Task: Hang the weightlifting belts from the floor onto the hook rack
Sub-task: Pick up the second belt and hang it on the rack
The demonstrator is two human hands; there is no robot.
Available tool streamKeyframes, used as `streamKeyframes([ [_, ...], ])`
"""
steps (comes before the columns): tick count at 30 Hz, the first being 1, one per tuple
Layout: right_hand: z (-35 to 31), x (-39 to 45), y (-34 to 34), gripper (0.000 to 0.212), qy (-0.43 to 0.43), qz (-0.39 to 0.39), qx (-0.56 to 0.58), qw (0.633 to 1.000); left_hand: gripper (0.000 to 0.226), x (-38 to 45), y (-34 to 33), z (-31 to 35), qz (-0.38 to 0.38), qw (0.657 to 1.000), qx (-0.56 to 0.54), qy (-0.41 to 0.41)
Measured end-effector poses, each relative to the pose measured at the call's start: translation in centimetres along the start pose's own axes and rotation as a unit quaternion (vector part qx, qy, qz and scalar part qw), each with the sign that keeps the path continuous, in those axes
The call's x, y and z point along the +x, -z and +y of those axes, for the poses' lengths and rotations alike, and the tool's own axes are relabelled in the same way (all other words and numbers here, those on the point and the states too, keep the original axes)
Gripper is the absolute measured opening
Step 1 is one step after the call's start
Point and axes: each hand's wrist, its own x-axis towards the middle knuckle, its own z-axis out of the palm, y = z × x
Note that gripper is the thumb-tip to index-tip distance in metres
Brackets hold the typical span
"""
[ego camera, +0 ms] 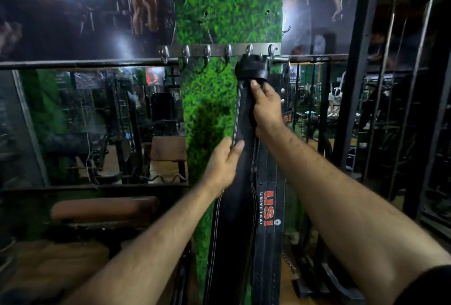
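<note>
A metal hook rack (217, 50) with several hooks is fixed across a green grass-patterned pillar. A black belt with white stitching (233, 209) hangs down from the rack's right end, its folded top (252, 69) over a hook. My right hand (267, 107) grips this belt just below the fold. My left hand (225, 160) pinches its left edge lower down. Behind it on the right hangs a second black belt (268, 207) with red "USI" lettering.
Mirrors (97, 124) with dark metal frames flank the green pillar (227, 7). A brown padded bench (105, 208) stands at lower left. A black machine frame (395, 85) rises on the right. The left hooks of the rack carry nothing.
</note>
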Motion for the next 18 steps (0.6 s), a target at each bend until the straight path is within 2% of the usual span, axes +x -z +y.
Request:
streamKeyframes([
  [1, 0.2, 0.0, 0.0, 0.016, 0.004, 0.001, -0.003, 1.000, 0.019, -0.9, -0.1, -1.2, -0.028, 0.999, 0.011, 0.030],
  [2, 0.4, 0.0, 0.0, 0.016, 0.007, 0.002, -0.008, 1.000, 0.005, -1.8, 0.2, -2.5, -0.046, 0.997, 0.019, 0.067],
  [4, 0.4, 0.0, -0.4, 0.016, 0.002, 0.005, -0.011, 1.000, 0.049, -2.6, 1.4, -4.2, -0.064, 0.990, 0.056, 0.116],
  [5, 0.5, -0.2, -0.5, 0.015, -0.004, 0.004, -0.011, 1.000, 0.061, -3.1, 2.1, -4.2, -0.084, 0.985, 0.059, 0.138],
  [7, 1.2, -0.7, -0.8, 0.016, -0.013, -0.007, -0.010, 1.000, 0.068, -3.3, 3.2, -4.0, -0.131, 0.972, 0.060, 0.187],
  [9, 1.8, -1.1, -1.0, 0.016, -0.028, -0.032, -0.010, 0.999, 0.065, -2.4, 4.3, -3.6, -0.162, 0.962, 0.060, 0.211],
  [12, 2.4, -1.7, -1.6, 0.019, -0.048, -0.090, -0.029, 0.994, 0.055, 1.0, 5.1, -1.1, -0.026, 0.984, -0.083, 0.153],
  [15, 2.7, -2.6, -2.0, 0.033, -0.032, -0.147, -0.077, 0.986, 0.051, 4.5, 4.7, 3.7, 0.031, 0.964, -0.253, 0.078],
  [18, 3.1, -3.0, -0.9, 0.031, 0.005, -0.158, -0.136, 0.978, 0.035, 7.0, 4.2, 5.8, 0.066, 0.961, -0.261, 0.061],
])
